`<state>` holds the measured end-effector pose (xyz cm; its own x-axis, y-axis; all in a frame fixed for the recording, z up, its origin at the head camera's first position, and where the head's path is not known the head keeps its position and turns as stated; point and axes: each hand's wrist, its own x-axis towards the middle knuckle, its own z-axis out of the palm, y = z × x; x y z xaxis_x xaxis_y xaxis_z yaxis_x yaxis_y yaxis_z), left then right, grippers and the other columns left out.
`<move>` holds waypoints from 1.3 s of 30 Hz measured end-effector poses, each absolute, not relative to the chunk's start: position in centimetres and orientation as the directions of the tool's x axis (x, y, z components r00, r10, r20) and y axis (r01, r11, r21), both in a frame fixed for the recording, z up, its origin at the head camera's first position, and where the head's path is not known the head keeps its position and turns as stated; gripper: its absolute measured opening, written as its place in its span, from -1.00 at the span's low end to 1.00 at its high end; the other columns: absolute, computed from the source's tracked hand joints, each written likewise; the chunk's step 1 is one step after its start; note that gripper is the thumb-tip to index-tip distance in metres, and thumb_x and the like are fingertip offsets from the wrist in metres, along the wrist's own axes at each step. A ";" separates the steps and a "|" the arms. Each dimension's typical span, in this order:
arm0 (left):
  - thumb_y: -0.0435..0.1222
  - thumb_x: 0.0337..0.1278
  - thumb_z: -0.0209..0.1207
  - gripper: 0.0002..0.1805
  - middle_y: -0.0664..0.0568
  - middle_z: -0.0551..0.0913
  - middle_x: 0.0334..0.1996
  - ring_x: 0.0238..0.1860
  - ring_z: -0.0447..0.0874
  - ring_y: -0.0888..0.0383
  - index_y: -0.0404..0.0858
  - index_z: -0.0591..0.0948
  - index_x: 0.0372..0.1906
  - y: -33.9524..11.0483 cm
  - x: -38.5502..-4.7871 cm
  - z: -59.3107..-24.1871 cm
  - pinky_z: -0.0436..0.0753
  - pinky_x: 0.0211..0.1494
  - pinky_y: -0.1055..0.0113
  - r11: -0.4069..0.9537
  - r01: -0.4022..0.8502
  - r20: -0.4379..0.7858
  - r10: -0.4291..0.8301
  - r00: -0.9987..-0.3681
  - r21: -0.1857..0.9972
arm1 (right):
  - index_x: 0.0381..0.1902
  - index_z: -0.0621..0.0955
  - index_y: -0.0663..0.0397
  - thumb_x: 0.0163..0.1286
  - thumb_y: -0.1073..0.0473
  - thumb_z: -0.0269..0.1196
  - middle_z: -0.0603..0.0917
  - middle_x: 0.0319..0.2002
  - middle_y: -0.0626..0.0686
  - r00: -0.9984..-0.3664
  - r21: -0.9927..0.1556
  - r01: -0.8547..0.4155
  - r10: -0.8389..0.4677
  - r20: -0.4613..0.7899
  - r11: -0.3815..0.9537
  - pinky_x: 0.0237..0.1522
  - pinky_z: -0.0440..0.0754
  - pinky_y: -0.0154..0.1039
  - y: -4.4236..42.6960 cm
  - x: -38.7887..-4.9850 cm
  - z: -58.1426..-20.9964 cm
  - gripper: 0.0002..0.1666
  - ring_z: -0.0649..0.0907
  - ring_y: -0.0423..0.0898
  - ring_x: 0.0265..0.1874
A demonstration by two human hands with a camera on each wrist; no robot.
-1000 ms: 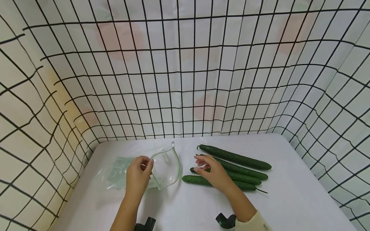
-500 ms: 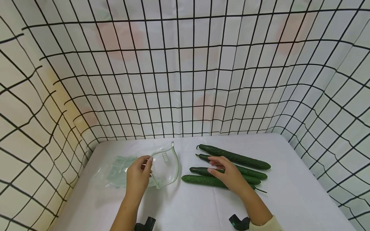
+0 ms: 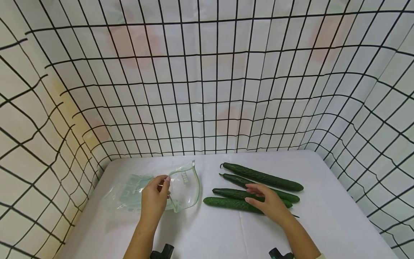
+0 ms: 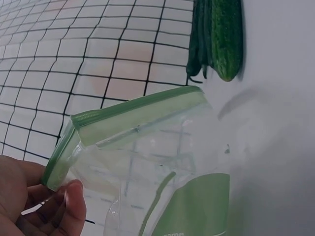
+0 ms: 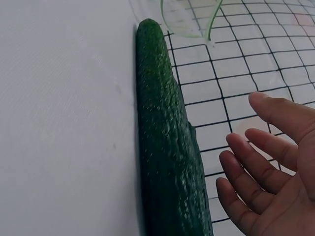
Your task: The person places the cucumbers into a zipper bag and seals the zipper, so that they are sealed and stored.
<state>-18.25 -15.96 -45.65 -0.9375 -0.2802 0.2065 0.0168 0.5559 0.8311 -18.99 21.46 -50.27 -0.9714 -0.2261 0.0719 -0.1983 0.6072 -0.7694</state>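
Observation:
My left hand pinches the green-edged rim of a clear zip bag between thumb and fingers. The bag's mouth gapes toward the right, and its green printed panel shows in the left wrist view. On the right, several cucumbers lie side by side, the nearest cucumber pointing at the bag. Over the nearer cucumbers hovers my right hand, fingers loosely spread and nothing between them. In the right wrist view the hand stands apart from the nearest cucumber.
A black wire grid with pale sheeting behind it encloses the back and sides of the white table. The farthest cucumber lies toward the back. Black wrist camera mounts show at the bottom edge.
My right hand has moved rightward and slightly nearer along the cucumbers, uncovering their left ends. The left hand keeps its hold on the bag in about the same place.

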 end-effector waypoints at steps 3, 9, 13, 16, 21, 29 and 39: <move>-0.19 0.49 0.13 -0.75 -0.07 0.70 -0.24 -0.46 0.64 0.18 -0.23 0.69 0.02 -16.0 -18.3 -45.6 0.64 -0.48 0.46 0.554 0.011 0.202 -0.285 -0.937 0.833 | 0.36 0.51 -0.09 0.34 -0.20 0.35 0.68 0.16 -0.10 -0.972 -0.765 -0.195 -0.227 0.065 0.614 0.27 0.62 0.01 22.1 -18.6 -50.5 -0.29 0.63 -0.02 0.19; -0.19 0.49 0.13 -0.74 -0.10 0.69 -0.19 -0.39 0.66 0.15 -0.26 0.69 0.01 -16.1 -18.3 -45.6 0.67 -0.44 0.51 0.556 0.025 0.224 -0.293 -0.930 0.831 | 0.34 0.53 -0.12 0.33 -0.20 0.36 0.69 0.15 -0.11 -0.977 -0.752 -0.176 -0.208 0.053 0.635 0.23 0.64 -0.06 22.9 -18.1 -50.9 -0.32 0.64 -0.02 0.17; -0.20 0.49 0.13 -0.73 -0.11 0.67 -0.17 -0.35 0.67 0.12 -0.29 0.69 0.01 -16.2 -18.3 -45.7 0.68 -0.42 0.53 0.554 0.033 0.232 -0.294 -0.927 0.832 | 0.33 0.54 -0.13 0.32 -0.18 0.38 0.69 0.14 -0.14 -0.980 -0.749 -0.153 -0.197 0.031 0.645 0.22 0.65 -0.14 23.4 -17.9 -51.2 -0.33 0.65 -0.04 0.16; -0.20 0.49 0.13 -0.73 -0.11 0.67 -0.17 -0.34 0.67 0.12 -0.29 0.69 0.01 -16.3 -18.4 -45.9 0.68 -0.42 0.53 0.552 0.029 0.229 -0.296 -0.927 0.833 | 0.33 0.53 -0.15 0.33 -0.17 0.38 0.68 0.15 -0.13 -0.982 -0.755 -0.125 -0.189 0.002 0.644 0.24 0.64 -0.10 23.8 -17.9 -51.5 -0.34 0.64 -0.03 0.18; -0.19 0.49 0.12 -0.73 -0.10 0.66 -0.17 -0.32 0.66 0.11 -0.28 0.68 0.02 -16.4 -18.3 -46.1 0.68 -0.41 0.53 0.546 0.024 0.217 -0.292 -0.932 0.838 | 0.33 0.53 -0.18 0.32 -0.20 0.37 0.66 0.17 -0.11 -0.983 -0.765 -0.077 -0.175 -0.047 0.640 0.29 0.59 0.09 24.6 -17.4 -51.9 -0.33 0.61 0.05 0.24; -0.20 0.49 0.12 -0.73 -0.10 0.66 -0.18 -0.32 0.66 0.12 -0.28 0.68 0.02 -16.3 -18.3 -46.0 0.68 -0.41 0.53 0.544 0.025 0.215 -0.289 -0.933 0.839 | 0.28 0.58 -0.16 0.29 -0.18 0.41 0.68 0.13 -0.14 -0.986 -0.729 -0.091 -0.162 -0.028 0.679 0.33 0.51 0.25 25.4 -16.6 -52.3 -0.36 0.60 0.11 0.25; -0.20 0.48 0.13 -0.74 -0.09 0.66 -0.19 -0.33 0.66 0.12 -0.27 0.69 0.01 -16.3 -18.4 -46.0 0.67 -0.40 0.54 0.563 0.026 0.226 -0.289 -0.930 0.826 | 0.26 0.59 -0.16 0.29 -0.15 0.41 0.63 0.24 -0.01 -0.984 -0.698 -0.087 -0.170 -0.051 0.710 0.32 0.47 0.32 26.3 -15.8 -52.4 -0.39 0.52 0.21 0.34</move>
<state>-18.42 -16.32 -46.03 -0.9303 -0.2892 0.2257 0.0256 0.5626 0.8263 -15.84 26.27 -52.42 -0.9841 -0.1702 -0.0511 -0.0866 0.7105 -0.6984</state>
